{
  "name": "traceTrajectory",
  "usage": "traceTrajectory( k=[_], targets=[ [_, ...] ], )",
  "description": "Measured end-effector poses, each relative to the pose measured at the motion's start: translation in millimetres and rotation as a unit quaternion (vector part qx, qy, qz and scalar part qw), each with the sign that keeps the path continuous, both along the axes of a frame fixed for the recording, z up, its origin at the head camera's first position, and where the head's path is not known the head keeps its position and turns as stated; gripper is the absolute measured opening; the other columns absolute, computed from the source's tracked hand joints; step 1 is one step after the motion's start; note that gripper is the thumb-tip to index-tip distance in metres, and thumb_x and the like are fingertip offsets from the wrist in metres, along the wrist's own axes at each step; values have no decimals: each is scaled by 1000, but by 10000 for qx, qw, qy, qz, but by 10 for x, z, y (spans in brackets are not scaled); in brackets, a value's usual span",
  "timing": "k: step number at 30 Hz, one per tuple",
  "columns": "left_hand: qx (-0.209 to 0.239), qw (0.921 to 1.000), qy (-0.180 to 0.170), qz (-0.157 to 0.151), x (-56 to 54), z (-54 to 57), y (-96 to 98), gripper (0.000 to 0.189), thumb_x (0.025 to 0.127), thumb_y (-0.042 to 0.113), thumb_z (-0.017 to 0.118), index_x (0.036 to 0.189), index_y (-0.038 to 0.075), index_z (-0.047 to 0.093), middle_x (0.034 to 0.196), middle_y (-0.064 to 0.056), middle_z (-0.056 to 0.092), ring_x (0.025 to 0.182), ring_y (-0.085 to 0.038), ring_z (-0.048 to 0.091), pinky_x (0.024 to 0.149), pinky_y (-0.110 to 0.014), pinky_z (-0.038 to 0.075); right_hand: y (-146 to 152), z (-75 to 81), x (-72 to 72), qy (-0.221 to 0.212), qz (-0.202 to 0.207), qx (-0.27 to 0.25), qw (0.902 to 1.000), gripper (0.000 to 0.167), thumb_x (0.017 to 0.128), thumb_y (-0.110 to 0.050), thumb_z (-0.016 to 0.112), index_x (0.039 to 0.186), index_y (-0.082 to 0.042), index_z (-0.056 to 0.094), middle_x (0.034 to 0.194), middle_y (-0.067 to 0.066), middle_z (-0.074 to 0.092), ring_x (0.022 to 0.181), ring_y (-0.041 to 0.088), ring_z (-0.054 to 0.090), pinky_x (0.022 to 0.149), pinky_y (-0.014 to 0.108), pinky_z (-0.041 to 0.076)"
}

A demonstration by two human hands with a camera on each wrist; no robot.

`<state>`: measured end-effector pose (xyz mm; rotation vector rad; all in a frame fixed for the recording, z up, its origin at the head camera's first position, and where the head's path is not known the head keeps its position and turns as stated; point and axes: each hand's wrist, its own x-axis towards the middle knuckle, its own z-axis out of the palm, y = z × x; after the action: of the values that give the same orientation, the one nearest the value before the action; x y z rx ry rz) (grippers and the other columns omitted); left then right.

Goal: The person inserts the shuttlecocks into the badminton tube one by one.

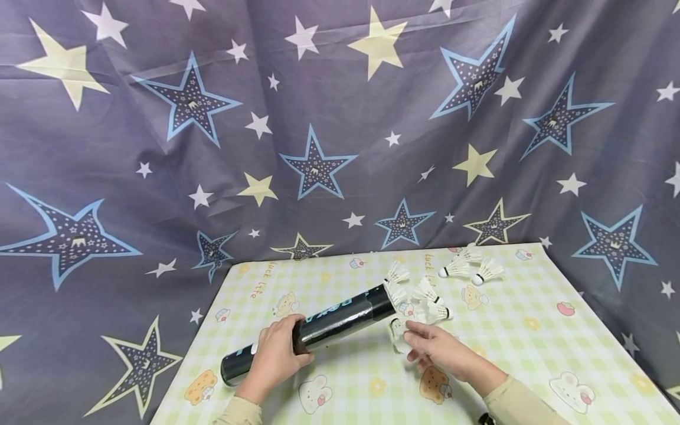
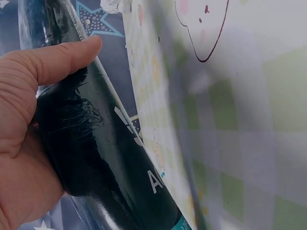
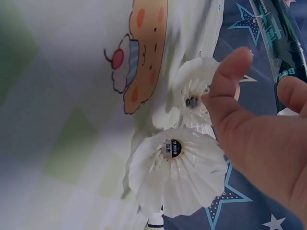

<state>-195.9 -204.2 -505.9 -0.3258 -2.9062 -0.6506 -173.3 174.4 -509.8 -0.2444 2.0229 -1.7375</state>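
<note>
A long black tube (image 1: 340, 321) with blue lettering lies slanted over the table, its far end raised. My left hand (image 1: 278, 354) grips it around its lower half; in the left wrist view the thumb (image 2: 72, 57) lies across the dark tube (image 2: 105, 139). White feather shuttlecocks (image 1: 427, 291) lie about the tube's far end. My right hand (image 1: 443, 351) is beside the nearest shuttlecock (image 1: 398, 339), its fingers spread apart. In the right wrist view, a fingertip (image 3: 235, 62) overlaps the edge of one shuttlecock (image 3: 192, 79); another shuttlecock (image 3: 175, 177) shows its open skirt.
Several more shuttlecocks (image 1: 487, 270) lie in a group at the back right of the table. A green-checked cloth (image 1: 504, 330) with cartoon prints covers the table. Behind it hangs a dark curtain (image 1: 340, 106) with stars.
</note>
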Motion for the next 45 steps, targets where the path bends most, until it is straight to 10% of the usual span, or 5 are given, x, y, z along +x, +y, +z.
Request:
traceTrajectory(
  k=[7,14,19,45],
  targets=[
    [-33,10000,-50,-27,14,17,14,79,70,31,102,138,15,66,131,-6,73,118,-32,67,100,-56,46,-20,-8,-2,738,-849,674,9914,64,110,-28,60,156,13,42,121,25,69,93,23,67,72,31,60],
    [-92,9999,-38,-67,31,21,18,81,69,31,103,139,15,66,131,-5,73,116,-31,67,99,-55,47,68,25,-88,1520,-2639,1140,9457,33,98,-18,80,124,0,75,95,6,72,76,5,59,65,20,52],
    [-100,9999,28,-94,27,-15,15,80,68,30,103,138,15,66,129,-5,74,114,-29,68,100,-54,46,191,110,-117,1738,-3097,1056,9288,23,96,-15,81,113,0,76,86,0,65,73,3,54,65,18,48],
    [-236,9982,9,-558,104,-34,216,78,69,28,102,136,12,66,129,-6,73,113,-30,67,103,-57,46,25,159,-10,2293,-1599,128,9600,11,100,-8,73,110,-1,72,86,4,72,70,4,60,63,23,54]
  ],
)
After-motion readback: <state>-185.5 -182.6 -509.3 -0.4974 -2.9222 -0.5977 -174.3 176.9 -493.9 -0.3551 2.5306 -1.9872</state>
